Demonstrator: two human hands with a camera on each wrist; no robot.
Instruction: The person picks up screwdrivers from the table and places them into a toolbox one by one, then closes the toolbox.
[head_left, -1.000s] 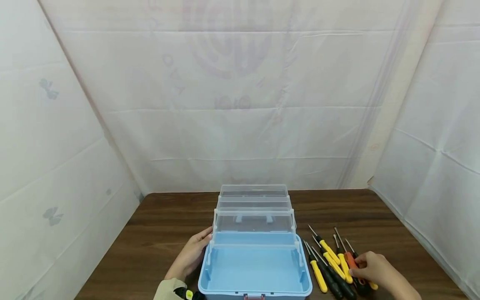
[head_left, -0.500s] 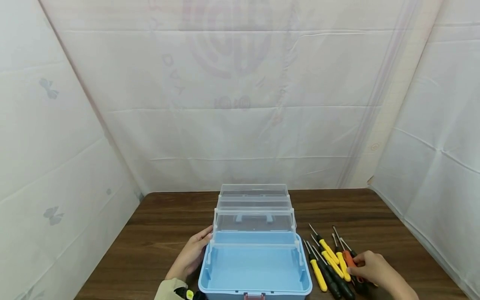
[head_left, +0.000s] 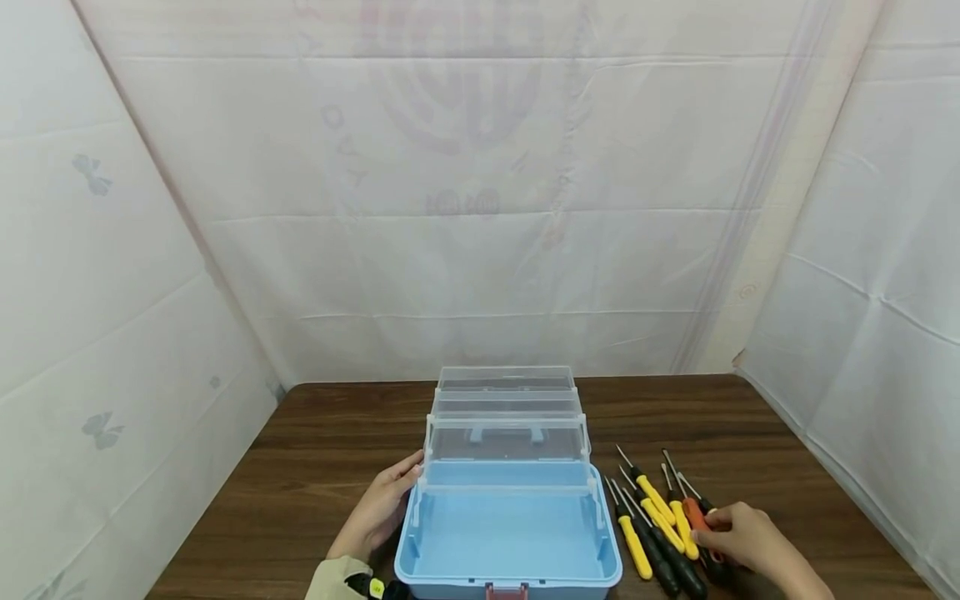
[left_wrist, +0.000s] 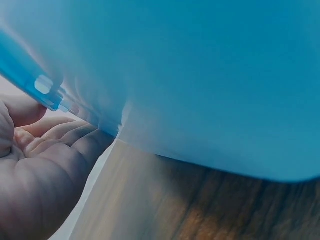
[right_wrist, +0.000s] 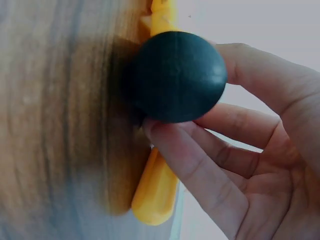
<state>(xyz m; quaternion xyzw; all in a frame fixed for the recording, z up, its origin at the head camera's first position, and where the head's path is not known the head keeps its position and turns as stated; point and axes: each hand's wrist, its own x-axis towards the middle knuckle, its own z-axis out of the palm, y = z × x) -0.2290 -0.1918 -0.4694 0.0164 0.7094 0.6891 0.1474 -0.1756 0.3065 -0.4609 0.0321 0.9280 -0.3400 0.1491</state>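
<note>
A light blue plastic toolbox stands with its clear tiered trays raised at the back. My left hand rests against its left side, fingers extended along the wall and thumb near the rim. To the right of the toolbox lies a bunch of screwdrivers with yellow, black and red handles. My right hand is at the bunch's right side, by the red-handled screwdriver. In the right wrist view, thumb and fingers pinch a screwdriver whose round black handle end faces the camera; its shaft is hidden.
The wooden table is bounded by white sheeting at the back and sides. Yellow-handled screwdrivers and black-handled ones lie close together, some overlapping, beside the toolbox's right wall. A red latch is at the toolbox's front.
My right hand has shifted slightly left, and the red-handled screwdriver with those beside it has slid left too. A yellow handle end at the far right is now out of sight. The left hand stays put.
</note>
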